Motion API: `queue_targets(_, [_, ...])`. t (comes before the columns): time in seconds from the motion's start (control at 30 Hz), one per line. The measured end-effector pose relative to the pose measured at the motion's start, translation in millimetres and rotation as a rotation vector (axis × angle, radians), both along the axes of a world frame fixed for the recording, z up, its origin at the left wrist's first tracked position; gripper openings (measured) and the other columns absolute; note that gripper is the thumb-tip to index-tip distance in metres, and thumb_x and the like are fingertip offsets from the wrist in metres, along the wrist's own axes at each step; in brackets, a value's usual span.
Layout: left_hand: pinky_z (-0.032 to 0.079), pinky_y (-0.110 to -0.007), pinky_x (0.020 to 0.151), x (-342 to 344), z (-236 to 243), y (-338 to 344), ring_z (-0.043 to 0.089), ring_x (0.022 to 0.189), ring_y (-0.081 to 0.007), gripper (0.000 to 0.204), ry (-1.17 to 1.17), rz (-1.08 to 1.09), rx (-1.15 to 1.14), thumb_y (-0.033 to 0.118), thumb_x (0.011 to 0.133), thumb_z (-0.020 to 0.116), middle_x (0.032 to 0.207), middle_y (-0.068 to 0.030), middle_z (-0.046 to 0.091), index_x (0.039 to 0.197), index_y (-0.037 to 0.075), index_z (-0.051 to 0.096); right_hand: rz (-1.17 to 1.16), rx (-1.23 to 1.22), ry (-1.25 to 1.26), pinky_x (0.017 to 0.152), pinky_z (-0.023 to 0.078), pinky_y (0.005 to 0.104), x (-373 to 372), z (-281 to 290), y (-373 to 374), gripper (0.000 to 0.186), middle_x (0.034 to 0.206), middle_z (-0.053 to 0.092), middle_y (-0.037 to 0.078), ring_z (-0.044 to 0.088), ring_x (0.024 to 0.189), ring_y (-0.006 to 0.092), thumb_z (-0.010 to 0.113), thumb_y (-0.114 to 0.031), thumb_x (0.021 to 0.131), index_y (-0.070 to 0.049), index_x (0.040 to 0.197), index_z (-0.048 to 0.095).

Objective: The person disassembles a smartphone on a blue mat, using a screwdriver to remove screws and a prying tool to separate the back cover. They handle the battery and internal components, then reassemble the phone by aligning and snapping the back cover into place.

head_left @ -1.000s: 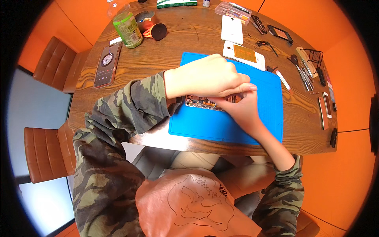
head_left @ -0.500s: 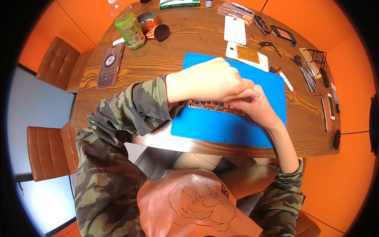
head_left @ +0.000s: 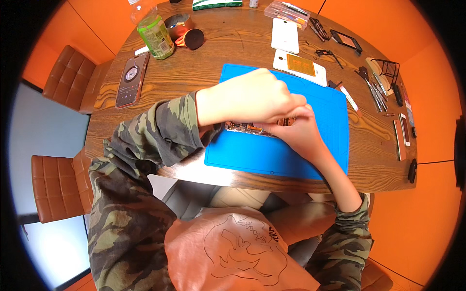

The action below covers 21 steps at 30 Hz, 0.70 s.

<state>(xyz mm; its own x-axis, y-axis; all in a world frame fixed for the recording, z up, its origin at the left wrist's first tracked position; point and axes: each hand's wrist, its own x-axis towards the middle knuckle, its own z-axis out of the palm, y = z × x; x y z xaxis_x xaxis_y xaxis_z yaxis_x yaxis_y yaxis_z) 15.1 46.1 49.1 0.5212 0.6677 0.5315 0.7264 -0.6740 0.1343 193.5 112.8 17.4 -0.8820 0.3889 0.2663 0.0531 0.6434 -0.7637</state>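
Observation:
On the blue work mat (head_left: 252,157) lies an opened phone (head_left: 238,127), its circuit board and inner parts showing. My left hand (head_left: 255,97) reaches across it, fingers curled closed over the far side of the phone. From the right comes my right hand (head_left: 303,133), its fingers pinched together low over the phone, close against the left fingertips. What either hand holds, if anything, is hidden by the fingers. Both hands cover much of the phone's right half.
Beyond the mat lie a white phone with an orange panel (head_left: 301,65) and a white phone cover (head_left: 285,36). Tweezers and tools (head_left: 376,92) lie right, near a wire stand (head_left: 390,70). At left are a lit smartphone (head_left: 131,80), a bottle (head_left: 156,39) and an orange-handled cup (head_left: 193,40).
My right hand has shifted left along the phone, so its right-hand portion now shows between the hands. My left hand stays nearly in place. The whole view has slid slightly.

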Motion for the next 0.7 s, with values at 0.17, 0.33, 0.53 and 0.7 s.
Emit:
queue_targets(0.17, [0.048, -0.04, 0.049, -1, -4, 3, 0.06, 0.051, -0.0305, 0.031, 0.045, 0.024, 0.006, 0.035, 0.105, 0.055, 0.054, -0.0087, 0.055, 0.085, 0.013, 0.062, -0.036, -0.568, -0.077, 0.066, 0.054, 0.0251, -3, 4, 4, 0.013, 0.083, 0.076, 0.005, 0.067, 0.076, 0.0085, 0.084, -0.008, 0.084, 0.0, 0.093, 0.08])
queue_targets(0.33, [0.048, -0.041, 0.05, -7, -4, 7, 0.061, 0.052, -0.0321, 0.033, 0.005, 0.035, -0.034, 0.036, 0.106, 0.053, 0.055, -0.009, 0.055, 0.085, 0.012, 0.06, -0.062, -0.324, 0.121, 0.077, 0.057, 0.0262, -8, -9, -2, 0.006, 0.085, 0.075, 0.005, 0.069, 0.087, 0.0092, 0.075, -0.005, 0.092, 0.0, 0.095, 0.079])
queue_targets(0.53, [0.048, -0.042, 0.05, -8, -6, 5, 0.06, 0.053, -0.0339, 0.036, 0.035, 0.067, -0.042, 0.038, 0.107, 0.05, 0.055, -0.01, 0.055, 0.083, 0.012, 0.059, 0.109, -0.465, 0.126, 0.081, 0.056, 0.0254, -1, -7, 5, 0.011, 0.091, 0.076, 0.007, 0.068, 0.092, 0.0099, 0.077, -0.007, 0.092, 0.002, 0.097, 0.076])
queue_targets(0.7, [0.048, -0.044, 0.05, -9, -3, 7, 0.059, 0.052, -0.0353, 0.036, 0.026, 0.052, -0.039, 0.038, 0.107, 0.05, 0.055, -0.0112, 0.054, 0.084, 0.012, 0.058, 0.009, -0.541, -0.002, 0.079, 0.057, 0.0258, -7, -4, 4, 0.02, 0.092, 0.076, 0.003, 0.069, 0.087, 0.0087, 0.084, -0.001, 0.081, -0.002, 0.1, 0.08])
